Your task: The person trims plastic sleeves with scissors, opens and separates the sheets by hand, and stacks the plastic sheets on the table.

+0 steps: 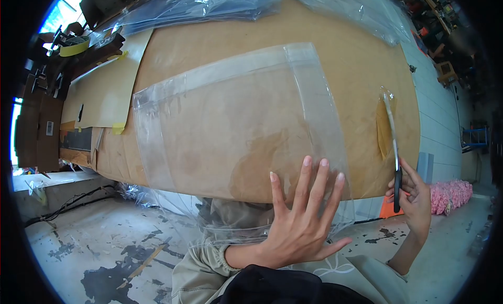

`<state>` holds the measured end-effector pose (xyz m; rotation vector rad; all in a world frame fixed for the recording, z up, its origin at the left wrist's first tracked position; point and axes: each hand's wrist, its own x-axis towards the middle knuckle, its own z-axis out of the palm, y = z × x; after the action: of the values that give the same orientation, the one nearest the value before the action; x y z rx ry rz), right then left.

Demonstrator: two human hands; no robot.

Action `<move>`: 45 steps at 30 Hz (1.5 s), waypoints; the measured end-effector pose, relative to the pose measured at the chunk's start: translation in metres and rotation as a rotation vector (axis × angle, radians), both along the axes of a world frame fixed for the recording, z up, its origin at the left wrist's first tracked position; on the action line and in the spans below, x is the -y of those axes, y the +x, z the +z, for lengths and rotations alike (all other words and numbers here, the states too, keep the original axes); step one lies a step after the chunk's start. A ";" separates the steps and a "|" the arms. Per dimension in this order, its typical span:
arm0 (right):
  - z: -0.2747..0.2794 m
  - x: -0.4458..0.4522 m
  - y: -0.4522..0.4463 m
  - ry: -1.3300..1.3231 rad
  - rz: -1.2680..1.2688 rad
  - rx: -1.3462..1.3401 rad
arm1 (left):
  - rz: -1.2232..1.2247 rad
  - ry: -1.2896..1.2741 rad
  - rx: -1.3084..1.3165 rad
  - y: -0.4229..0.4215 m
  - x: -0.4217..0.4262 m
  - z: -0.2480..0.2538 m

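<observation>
Here's the left hand (pixel 306 226) at five o'clock, fingers spread, palm down on the clear plastic sheet (pixel 230 115), which lies across the middle of the bench (pixel 356 84) and hangs over its near edge. Over between three and four, the right hand (pixel 414 196) is pinching the black handle (pixel 397 191) of a slim metal blade (pixel 391 120), tip angled up towards two, beside a brownish patch (pixel 384 128). More clear plastic (pixel 209 5) sits at twelve; a yellow tape roll (pixel 74 46) at ten.
</observation>
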<state>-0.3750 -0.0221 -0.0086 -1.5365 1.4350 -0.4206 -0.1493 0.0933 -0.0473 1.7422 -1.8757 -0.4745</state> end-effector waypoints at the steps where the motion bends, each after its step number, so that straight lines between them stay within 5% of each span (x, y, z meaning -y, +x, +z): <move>1: -0.002 -0.004 -0.002 0.011 0.018 0.062 | 0.018 -0.003 0.028 -0.004 0.002 -0.001; 7: -0.004 -0.042 0.025 0.191 -0.029 0.599 | 0.026 0.001 0.018 -0.008 0.005 -0.001; 12: -0.001 -0.060 0.032 0.256 0.071 0.216 | -0.022 -0.079 -0.017 -0.003 0.001 -0.013; 45: -0.030 -0.069 0.054 0.041 0.008 0.063 | 0.082 -0.166 0.008 -0.009 0.005 -0.013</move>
<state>-0.3206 0.0470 -0.0385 -1.4836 1.3796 -0.4290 -0.1581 0.0887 -0.0608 1.7052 -1.7865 -0.2730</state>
